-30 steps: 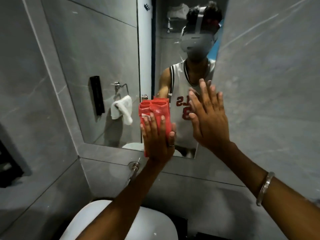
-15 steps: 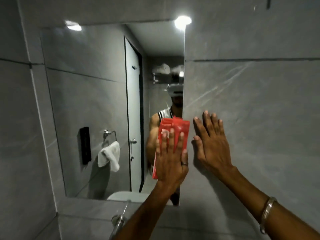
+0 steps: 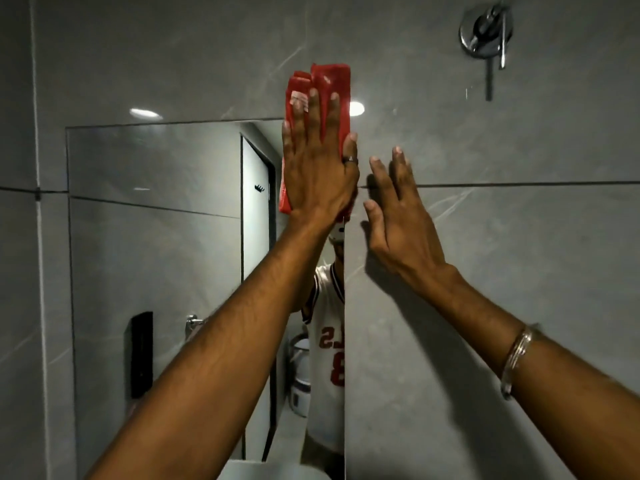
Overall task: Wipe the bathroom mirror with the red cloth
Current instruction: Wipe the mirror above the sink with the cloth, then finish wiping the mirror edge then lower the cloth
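The mirror (image 3: 156, 237) fills the wall's left part, its right edge running vertically. The left hand (image 3: 317, 168) lies flat, fingers together, pressing the folded red cloth (image 3: 329, 81) against the mirror's top right corner, likely to keep even wiping pressure. The cloth's long axis stands upright, its upper end overshooting onto tile. The right hand (image 3: 398, 223), fingers spread and empty, braces on tile just beside the mirror's edge.
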